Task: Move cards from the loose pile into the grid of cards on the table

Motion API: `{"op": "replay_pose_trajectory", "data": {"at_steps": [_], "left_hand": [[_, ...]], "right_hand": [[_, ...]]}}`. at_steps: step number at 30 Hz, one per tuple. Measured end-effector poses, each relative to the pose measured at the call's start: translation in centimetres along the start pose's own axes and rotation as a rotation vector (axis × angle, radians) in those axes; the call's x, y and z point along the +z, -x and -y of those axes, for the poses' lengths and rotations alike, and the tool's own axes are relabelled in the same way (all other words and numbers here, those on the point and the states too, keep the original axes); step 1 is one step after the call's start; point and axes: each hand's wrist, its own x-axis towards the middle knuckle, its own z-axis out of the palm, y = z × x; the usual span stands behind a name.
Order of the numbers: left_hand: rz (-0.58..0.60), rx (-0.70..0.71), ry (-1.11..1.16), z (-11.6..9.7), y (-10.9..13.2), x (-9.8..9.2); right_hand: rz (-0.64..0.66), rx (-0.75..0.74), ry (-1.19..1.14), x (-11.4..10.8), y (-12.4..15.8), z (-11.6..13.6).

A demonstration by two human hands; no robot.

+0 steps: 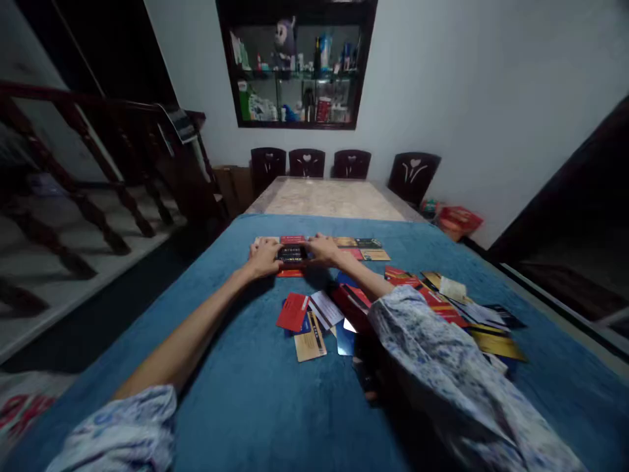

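Note:
Both arms reach forward over a blue cloth [221,393]. My left hand [263,257] and my right hand [322,250] have their fingers bent round the two sides of a dark card [291,254] with pale print. That card lies among cards laid out close together: a red card [292,239] beyond it and an orange-red card [289,273] nearer me. Right of my right hand are a dark card [368,243] and a yellowish card [376,255]. Closer to me lies a loose group with a red card [293,311], a white card [325,309] and a beige card [310,344].
A larger heap of cards and papers, with a red folder [427,296] and a gold card [498,344], lies at the right, partly behind my right sleeve. Dark chairs [352,164] stand beyond the table's bare far end [324,196]. A stair railing [98,170] runs along the left.

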Motion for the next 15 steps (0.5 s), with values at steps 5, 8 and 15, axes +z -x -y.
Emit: {"op": "replay_pose_trajectory", "data": {"at_steps": [5, 8, 15], "left_hand": [[-0.006, -0.017, -0.013, 0.8, -1.5, 0.6], [0.000, -0.022, 0.002, 1.1, -2.3, 1.0], [0.036, -0.030, -0.014, 1.6, -3.3, 1.7]], "right_hand": [[0.020, 0.017, -0.010, 0.3, -1.4, -0.5], [0.022, 0.032, -0.011, 0.6, -2.2, -0.7], [0.043, 0.023, 0.016, 0.6, -2.7, -0.4]]}}
